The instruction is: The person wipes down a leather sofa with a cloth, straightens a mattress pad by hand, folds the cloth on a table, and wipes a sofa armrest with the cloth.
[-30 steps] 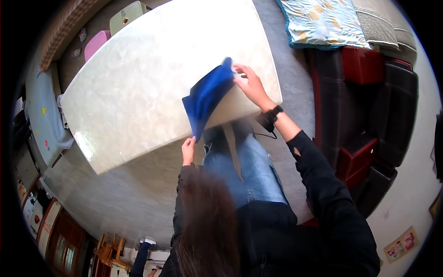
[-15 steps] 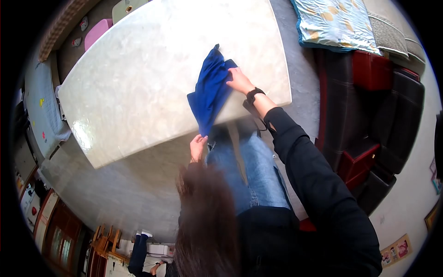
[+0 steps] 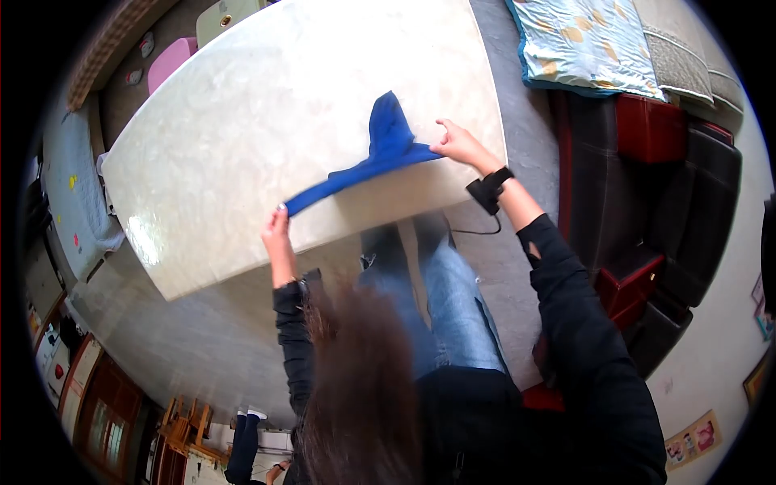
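Observation:
A blue cloth (image 3: pixel 356 175) is stretched between my two hands over the near edge of the pale table (image 3: pixel 267 105). My left hand (image 3: pixel 277 234) pinches its left corner. At the other end, my right hand (image 3: pixel 459 145) grips the right corner between thumb and fingers. One part of the cloth sticks up and away from me, past the taut edge, and narrows to a rounded tip.
Black and red seats (image 3: pixel 647 202) stand on the right, with a patterned quilt (image 3: pixel 590 44) above them. A pink stool (image 3: pixel 170 63) is past the table's far left. Another person's legs (image 3: pixel 244 444) show at the bottom left, near wooden chairs (image 3: pixel 184 424).
My left hand has moved left and slightly up, my right hand to the right. The cloth, bunched and hanging slanted before, is now pulled into a long taut edge.

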`<state>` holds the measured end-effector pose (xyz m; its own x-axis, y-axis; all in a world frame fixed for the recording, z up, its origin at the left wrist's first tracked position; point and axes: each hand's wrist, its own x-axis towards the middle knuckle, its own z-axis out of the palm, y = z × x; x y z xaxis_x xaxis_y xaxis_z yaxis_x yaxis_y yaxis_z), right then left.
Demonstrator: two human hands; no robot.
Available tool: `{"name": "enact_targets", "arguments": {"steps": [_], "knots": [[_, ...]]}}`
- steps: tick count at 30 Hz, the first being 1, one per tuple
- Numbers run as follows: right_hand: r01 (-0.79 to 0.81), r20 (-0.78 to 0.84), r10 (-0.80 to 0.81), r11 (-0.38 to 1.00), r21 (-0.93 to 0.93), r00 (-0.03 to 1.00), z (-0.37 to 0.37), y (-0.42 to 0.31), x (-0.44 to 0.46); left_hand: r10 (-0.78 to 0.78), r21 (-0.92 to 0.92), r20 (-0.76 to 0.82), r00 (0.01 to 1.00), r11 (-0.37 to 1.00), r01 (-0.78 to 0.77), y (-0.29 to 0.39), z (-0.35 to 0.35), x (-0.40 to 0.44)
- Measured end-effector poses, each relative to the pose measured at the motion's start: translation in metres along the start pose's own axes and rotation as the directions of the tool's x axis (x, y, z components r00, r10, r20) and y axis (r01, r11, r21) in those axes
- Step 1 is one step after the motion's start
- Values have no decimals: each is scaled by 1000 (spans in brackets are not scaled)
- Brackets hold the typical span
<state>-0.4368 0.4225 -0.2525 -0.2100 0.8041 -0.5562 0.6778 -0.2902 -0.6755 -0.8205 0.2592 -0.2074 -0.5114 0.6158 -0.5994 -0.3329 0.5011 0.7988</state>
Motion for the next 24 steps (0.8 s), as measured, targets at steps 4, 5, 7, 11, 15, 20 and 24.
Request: {"name": "enact_targets", "arguments": {"steps": [4,5,7,11,15,20,24], "knots": [[-121,501,-70,933,339,863,-67,-49,20,117,2,99,988,993,-118,74,31,36],[-65,428,-134,906,419,894,-82,-63,21,134,-11,110,985,991,-134,91,42,42],[-42,347,-198,815,578,917,-110,-87,20,196,-71,144,970,980,-188,119,63,47],[6,281,-310,680,733,908,-146,-108,13,262,-165,200,944,959,-231,157,82,43],[-26,282,-371,565,825,885,-146,-91,6,161,-88,205,965,985,-146,154,90,30],[-273,301,112,773,572,947,-97,-36,-18,-189,335,225,956,936,106,90,81,17],[-214,166,181,953,212,969,-31,34,-42,-378,595,312,872,793,131,-1,49,29]]}}
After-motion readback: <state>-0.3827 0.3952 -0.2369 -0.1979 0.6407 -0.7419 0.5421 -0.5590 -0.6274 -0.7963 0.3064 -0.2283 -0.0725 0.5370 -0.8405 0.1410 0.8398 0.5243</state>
